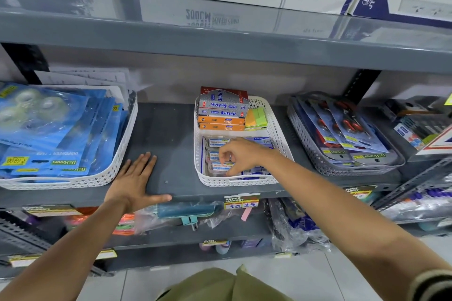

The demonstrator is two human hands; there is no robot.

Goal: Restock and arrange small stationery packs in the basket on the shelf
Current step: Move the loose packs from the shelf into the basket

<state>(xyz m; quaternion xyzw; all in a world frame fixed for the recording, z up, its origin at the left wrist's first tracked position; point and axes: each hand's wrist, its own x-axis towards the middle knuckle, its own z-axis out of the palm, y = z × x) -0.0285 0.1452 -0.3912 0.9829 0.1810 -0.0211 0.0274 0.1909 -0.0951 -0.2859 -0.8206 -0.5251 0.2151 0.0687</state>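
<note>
While the left hand [137,178] lies flat on the grey shelf [168,129], palm down and fingers spread and holding nothing, the right hand [238,154] reaches into the white basket [276,134] in the middle of that shelf. The fingers of the right hand are curled down onto the small clear packs [217,143] with red and blue labels, which fill the front half of the white basket; whether they really pinch one pack, I cannot tell. At the back of the white basket stand grey and orange boxes [221,115], and just right of them, also inside, lies a stack of green and orange sticky notes [255,117]. Left of the white basket, well apart, is a tray of blue tape packs [56,129]. Right of the white basket is a tray of scissors [342,127].
</note>
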